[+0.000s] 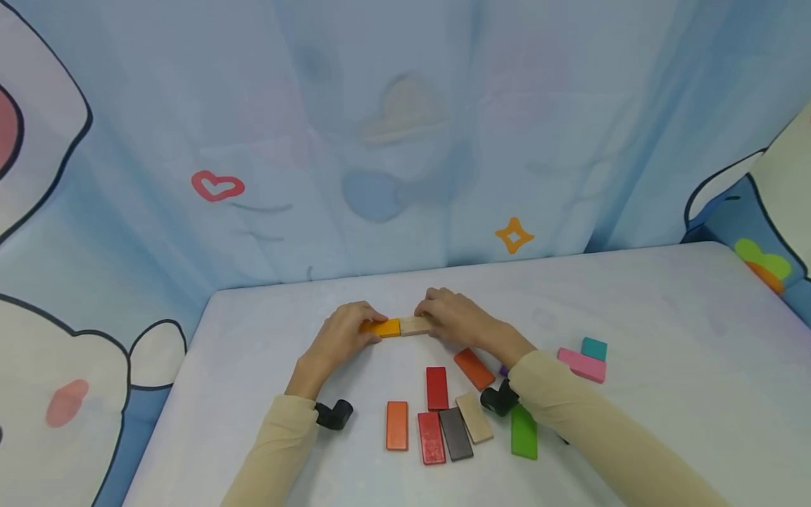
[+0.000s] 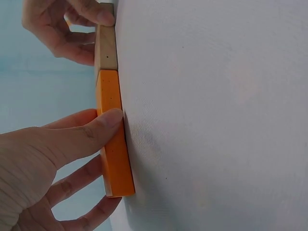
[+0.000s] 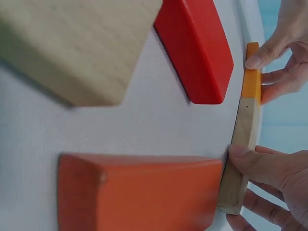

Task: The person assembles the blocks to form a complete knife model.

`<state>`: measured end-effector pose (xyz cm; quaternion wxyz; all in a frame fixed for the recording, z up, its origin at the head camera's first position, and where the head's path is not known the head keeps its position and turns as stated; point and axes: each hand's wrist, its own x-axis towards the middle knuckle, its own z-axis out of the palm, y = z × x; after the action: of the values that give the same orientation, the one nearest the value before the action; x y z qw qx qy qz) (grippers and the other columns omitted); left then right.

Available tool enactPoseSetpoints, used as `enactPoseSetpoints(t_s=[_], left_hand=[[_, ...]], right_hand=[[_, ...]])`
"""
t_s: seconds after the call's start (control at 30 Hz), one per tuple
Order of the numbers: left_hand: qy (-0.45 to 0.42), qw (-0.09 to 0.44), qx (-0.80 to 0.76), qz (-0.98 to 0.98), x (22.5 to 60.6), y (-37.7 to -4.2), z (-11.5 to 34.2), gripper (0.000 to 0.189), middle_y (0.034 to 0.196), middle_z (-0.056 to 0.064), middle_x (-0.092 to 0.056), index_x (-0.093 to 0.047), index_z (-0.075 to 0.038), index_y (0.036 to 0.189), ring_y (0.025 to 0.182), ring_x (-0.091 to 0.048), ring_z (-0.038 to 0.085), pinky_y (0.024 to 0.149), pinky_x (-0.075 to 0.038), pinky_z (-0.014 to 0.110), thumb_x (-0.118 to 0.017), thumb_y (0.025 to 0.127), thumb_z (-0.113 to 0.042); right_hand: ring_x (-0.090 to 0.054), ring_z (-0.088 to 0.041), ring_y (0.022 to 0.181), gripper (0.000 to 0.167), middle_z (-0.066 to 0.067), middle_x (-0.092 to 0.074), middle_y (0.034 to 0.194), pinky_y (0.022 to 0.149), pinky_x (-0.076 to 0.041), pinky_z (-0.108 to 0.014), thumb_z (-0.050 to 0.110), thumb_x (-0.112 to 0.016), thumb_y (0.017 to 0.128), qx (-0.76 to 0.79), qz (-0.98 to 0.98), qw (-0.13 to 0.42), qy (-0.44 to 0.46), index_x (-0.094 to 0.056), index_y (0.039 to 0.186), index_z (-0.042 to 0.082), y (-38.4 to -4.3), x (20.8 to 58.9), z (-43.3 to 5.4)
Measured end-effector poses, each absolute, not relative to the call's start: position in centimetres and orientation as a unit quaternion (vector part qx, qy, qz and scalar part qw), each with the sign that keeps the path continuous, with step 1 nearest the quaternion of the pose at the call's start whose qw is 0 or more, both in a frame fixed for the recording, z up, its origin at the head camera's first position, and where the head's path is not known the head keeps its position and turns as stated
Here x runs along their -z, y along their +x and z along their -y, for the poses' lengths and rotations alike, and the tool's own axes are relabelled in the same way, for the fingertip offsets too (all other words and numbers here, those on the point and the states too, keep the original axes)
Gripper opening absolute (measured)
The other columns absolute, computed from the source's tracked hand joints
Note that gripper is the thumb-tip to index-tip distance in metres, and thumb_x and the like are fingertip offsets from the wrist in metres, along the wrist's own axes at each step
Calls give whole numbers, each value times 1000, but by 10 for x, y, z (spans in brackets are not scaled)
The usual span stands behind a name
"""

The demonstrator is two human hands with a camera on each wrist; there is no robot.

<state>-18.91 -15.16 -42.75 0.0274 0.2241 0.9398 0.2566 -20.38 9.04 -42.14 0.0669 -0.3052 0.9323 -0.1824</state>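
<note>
My left hand pinches a yellow-orange block between thumb and fingers, near the back of the table. A plain wooden block lies end to end with it, touching, and my right hand grips that one. Both blocks lie flat on the table in one line. In the left wrist view the thumb presses on the near side of the yellow-orange block. The right wrist view shows the right thumb on the near side of the wooden block, with fingers behind it.
Nearer me lie an orange block, two red blocks, a grey block, another wooden block, a dark orange block and a green block. Pink and teal blocks sit at right. A curtain hangs behind.
</note>
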Motion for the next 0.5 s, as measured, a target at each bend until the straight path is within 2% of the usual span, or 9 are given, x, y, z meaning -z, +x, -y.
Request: enactPoseSetpoints(t_s=[0.5], left_hand=[[202, 40, -252, -945, 425, -194, 156, 31, 114, 6, -75, -80, -6, 116, 108, -67, 25, 102, -55, 43, -85, 86, -3]], right_hand=[[-61, -26, 103, 34, -9, -66, 112, 92, -56, -40, 8, -83, 91, 183, -931, 69, -308, -75, 124, 3, -206, 422, -83]])
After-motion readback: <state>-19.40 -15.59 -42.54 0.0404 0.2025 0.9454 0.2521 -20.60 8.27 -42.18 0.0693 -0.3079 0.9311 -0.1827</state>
